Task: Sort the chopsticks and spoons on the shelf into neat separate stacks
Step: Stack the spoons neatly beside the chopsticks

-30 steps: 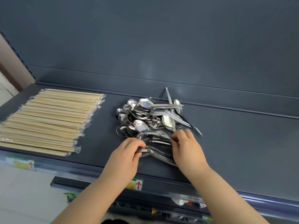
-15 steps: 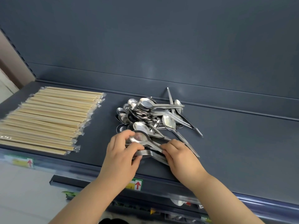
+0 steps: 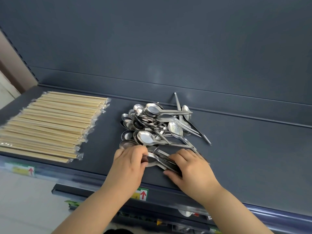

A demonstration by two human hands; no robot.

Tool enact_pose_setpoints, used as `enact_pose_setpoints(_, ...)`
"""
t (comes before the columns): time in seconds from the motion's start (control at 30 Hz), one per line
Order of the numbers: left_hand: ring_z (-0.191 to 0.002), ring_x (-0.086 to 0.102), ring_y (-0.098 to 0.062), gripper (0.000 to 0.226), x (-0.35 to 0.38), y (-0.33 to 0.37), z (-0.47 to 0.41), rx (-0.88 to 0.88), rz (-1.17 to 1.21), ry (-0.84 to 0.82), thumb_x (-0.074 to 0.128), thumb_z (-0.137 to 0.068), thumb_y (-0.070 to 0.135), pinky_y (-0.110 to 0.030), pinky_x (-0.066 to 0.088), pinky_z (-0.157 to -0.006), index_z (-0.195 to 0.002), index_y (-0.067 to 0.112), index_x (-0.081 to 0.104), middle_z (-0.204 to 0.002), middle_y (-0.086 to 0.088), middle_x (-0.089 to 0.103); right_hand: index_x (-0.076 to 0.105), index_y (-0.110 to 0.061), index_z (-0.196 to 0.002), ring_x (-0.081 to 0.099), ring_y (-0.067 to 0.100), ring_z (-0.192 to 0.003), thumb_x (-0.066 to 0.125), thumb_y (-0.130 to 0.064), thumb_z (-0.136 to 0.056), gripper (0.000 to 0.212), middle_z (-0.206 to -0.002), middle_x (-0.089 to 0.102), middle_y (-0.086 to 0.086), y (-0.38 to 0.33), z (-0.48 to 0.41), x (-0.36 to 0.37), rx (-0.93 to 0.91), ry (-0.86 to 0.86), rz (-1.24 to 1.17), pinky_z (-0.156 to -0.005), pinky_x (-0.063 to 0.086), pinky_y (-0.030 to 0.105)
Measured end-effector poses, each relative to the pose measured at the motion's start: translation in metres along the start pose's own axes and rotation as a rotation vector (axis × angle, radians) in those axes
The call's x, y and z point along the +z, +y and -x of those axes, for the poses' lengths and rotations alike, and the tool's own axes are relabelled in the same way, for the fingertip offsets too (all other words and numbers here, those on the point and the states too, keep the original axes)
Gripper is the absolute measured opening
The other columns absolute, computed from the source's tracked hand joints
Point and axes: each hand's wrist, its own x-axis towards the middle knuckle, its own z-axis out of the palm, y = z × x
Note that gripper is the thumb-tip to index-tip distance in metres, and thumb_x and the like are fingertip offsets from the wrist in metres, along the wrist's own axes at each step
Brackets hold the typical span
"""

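Shelf (image 3: pixel 244 157), seen from above. The wrapped chopsticks (image 3: pixel 50 125) lie at the left in one even, parallel layer, and that half of the sort looks complete. The loose spoons (image 3: pixel 160 125) at centre are a crossed heap, mostly unsorted. Near the front edge lies a small nested stack (image 3: pixel 162 162); its count is unclear. The left hand (image 3: pixel 129 163) curls round its bowl end, and the right hand (image 3: pixel 192 168) clasps its handles, with both hands closed on it.
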Motion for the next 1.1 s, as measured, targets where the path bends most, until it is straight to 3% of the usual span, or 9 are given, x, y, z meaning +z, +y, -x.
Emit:
enact_pose_setpoints(0.13, -0.081, 0.057, -0.012, 0.060, -0.001, -0.002, -0.002, 0.016, -0.057, -0.019, 0.086, -0.059, 0.013, -0.025, 0.034, -0.080, -0.106, 0.023, 0.051, -0.093, 0.008, 0.062, 0.064, -0.023, -0.082, 0.060, 0.016, -0.069, 0.058, -0.042, -0.075, 0.022, -0.076, 0.060, -0.007, -0.004, -0.002, 0.005, -0.015, 0.054, 0.005, -0.056, 0.049, 0.022)
enact_pose_setpoints(0.3, -0.060, 0.056, -0.020, 0.041, -0.005, -0.007, -0.002, 0.053, -0.142, -0.031, 0.089, -0.057, 0.019, -0.030, 0.049, -0.059, -0.092, 0.017, 0.069, -0.084, 0.003, 0.061, 0.064, -0.023, -0.074, 0.059, 0.019, -0.062, 0.041, -0.046, -0.080, 0.033, -0.069, 0.058, -0.006, -0.007, -0.003, 0.008, -0.026, 0.026, 0.097, -0.049, 0.047, 0.027)
enact_pose_setpoints(0.4, -0.056, 0.057, -0.020, 0.048, -0.009, -0.010, -0.003, 0.033, -0.185, -0.033, 0.089, -0.054, 0.027, -0.032, 0.048, -0.055, -0.096, 0.019, 0.066, -0.074, 0.005, 0.062, 0.068, -0.025, -0.077, 0.060, 0.018, -0.067, 0.038, -0.056, -0.084, 0.043, -0.073, 0.060, -0.007, -0.010, -0.009, 0.002, -0.002, 0.025, 0.073, -0.053, 0.050, 0.029)
enact_pose_setpoints(0.5, -0.055, 0.055, -0.017, 0.039, -0.011, -0.012, -0.004, 0.024, -0.188, -0.023, 0.088, -0.056, 0.032, -0.029, 0.045, -0.058, -0.086, 0.022, 0.065, -0.072, 0.010, 0.060, 0.070, -0.020, -0.086, 0.062, 0.025, -0.076, 0.051, -0.040, -0.086, 0.028, -0.082, 0.064, -0.002, -0.004, -0.025, -0.003, 0.121, 0.103, -0.029, -0.063, 0.051, 0.034)
enact_pose_setpoints(0.57, -0.056, 0.054, -0.016, 0.035, -0.011, -0.011, -0.005, 0.004, -0.168, -0.024, 0.088, -0.058, 0.031, -0.028, 0.043, -0.059, -0.081, 0.024, 0.063, -0.072, 0.011, 0.059, 0.068, -0.020, -0.096, 0.060, 0.028, -0.093, 0.060, -0.030, -0.086, 0.017, -0.095, 0.064, -0.001, 0.003, -0.036, -0.005, 0.207, 0.025, 0.037, -0.077, 0.045, 0.038)
enact_pose_setpoints(0.7, -0.079, 0.055, -0.016, 0.031, -0.012, -0.008, -0.004, -0.044, -0.130, -0.009, 0.087, -0.058, 0.026, -0.032, 0.044, -0.070, -0.079, 0.022, 0.064, -0.092, 0.006, 0.055, 0.060, -0.027, -0.109, 0.045, 0.019, -0.114, 0.053, -0.029, -0.091, 0.019, -0.112, 0.056, -0.006, 0.011, -0.041, -0.006, 0.329, -0.205, -0.015, -0.090, 0.034, 0.033)
enact_pose_setpoints(0.87, -0.116, 0.041, -0.022, 0.031, -0.015, -0.006, -0.006, -0.027, -0.163, -0.041, 0.085, -0.058, 0.027, -0.043, 0.040, -0.090, -0.076, 0.022, 0.059, -0.126, -0.002, 0.049, 0.061, -0.026, -0.093, 0.048, 0.017, -0.106, 0.061, -0.022, -0.086, 0.008, -0.095, 0.052, -0.009, 0.006, -0.038, -0.009, 0.358, -0.242, -0.180, -0.089, 0.040, 0.033)
enact_pose_setpoints(1.0, -0.123, 0.038, -0.022, 0.032, -0.015, -0.008, -0.007, -0.005, -0.169, -0.076, 0.084, -0.060, 0.027, -0.038, 0.029, -0.095, -0.078, 0.022, 0.058, -0.132, -0.001, 0.047, 0.060, -0.028, -0.087, 0.052, 0.018, -0.104, 0.062, -0.018, -0.083, 0.010, -0.090, 0.054, -0.010, 0.003, -0.032, -0.012, 0.351, -0.272, -0.220, -0.092, 0.041, 0.033)
enact_pose_setpoints(1.1, -0.123, 0.039, -0.022, 0.031, -0.014, -0.008, -0.007, 0.003, -0.170, -0.083, 0.083, -0.061, 0.025, -0.035, 0.025, -0.095, -0.078, 0.022, 0.057, -0.131, -0.002, 0.049, 0.052, -0.035, -0.067, 0.057, 0.014, -0.081, 0.061, -0.012, -0.079, 0.027, -0.072, 0.053, -0.016, 0.002, -0.030, -0.016, 0.414, -0.284, -0.321, -0.080, 0.048, 0.029)
